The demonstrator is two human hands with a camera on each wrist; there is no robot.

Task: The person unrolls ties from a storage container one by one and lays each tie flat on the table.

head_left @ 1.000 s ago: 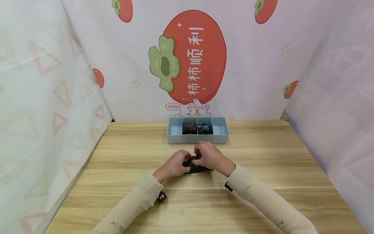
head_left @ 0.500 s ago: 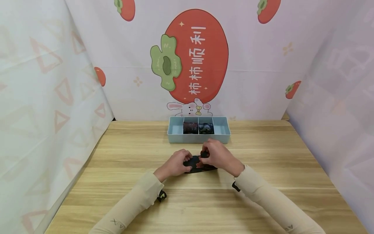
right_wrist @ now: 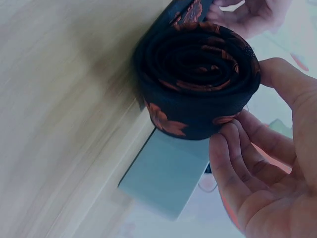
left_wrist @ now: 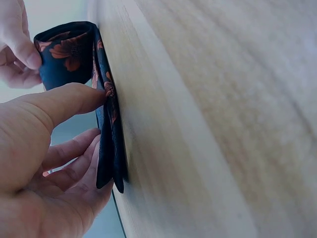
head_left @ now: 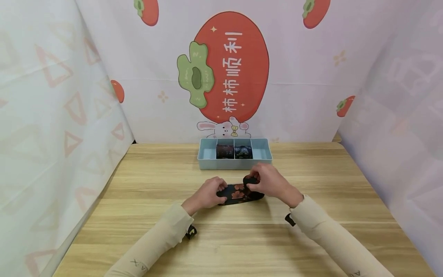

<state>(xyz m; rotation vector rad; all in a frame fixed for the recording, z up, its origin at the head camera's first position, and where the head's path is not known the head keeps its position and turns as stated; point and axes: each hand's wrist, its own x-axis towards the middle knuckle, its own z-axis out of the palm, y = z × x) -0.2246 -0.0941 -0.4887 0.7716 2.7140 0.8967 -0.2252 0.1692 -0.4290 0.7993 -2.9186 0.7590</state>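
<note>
A dark necktie (head_left: 237,194) with orange flowers lies partly flat on the table, its right part wound into a thick roll. My left hand (head_left: 207,192) holds the flat end, thumb on its near side and fingers at its far edge. In the left wrist view the two layers of the tie's end (left_wrist: 111,163) stick out beyond the fingers. My right hand (head_left: 272,181) grips the roll (right_wrist: 193,116) by its outer side, thumb on one side and fingertips on the other. The spiral of layers faces the right wrist camera.
Behind the hands stands a light blue divided box (head_left: 235,164) against the printed backdrop. Its two middle compartments hold a dark reddish rolled tie (head_left: 225,152) and a dark blue patterned rolled tie (head_left: 243,152). White cloth hangs on both sides of the wooden table (head_left: 221,246).
My right hand has moved to the right along with the roll, and more of the flat flowered length shows between the hands. My left hand has stayed in place.
</note>
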